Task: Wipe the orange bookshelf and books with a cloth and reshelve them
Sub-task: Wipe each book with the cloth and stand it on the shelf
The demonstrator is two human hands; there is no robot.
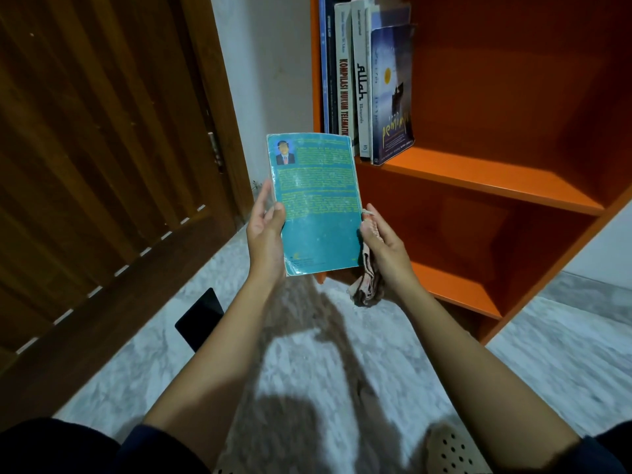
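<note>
Head, book point(318, 206) in left hand point(265, 241) — cloth point(367, 285) right hand point(386, 248)

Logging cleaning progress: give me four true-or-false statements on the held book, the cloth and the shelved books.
1. Both the left hand and the right hand hold the teal book. True.
2. The cloth hangs from the left hand. False: it hangs from the right hand.
3. Books stand on the orange bookshelf. True.
4. The teal book lies on the floor. False: it is held up before the bookshelf.
</note>
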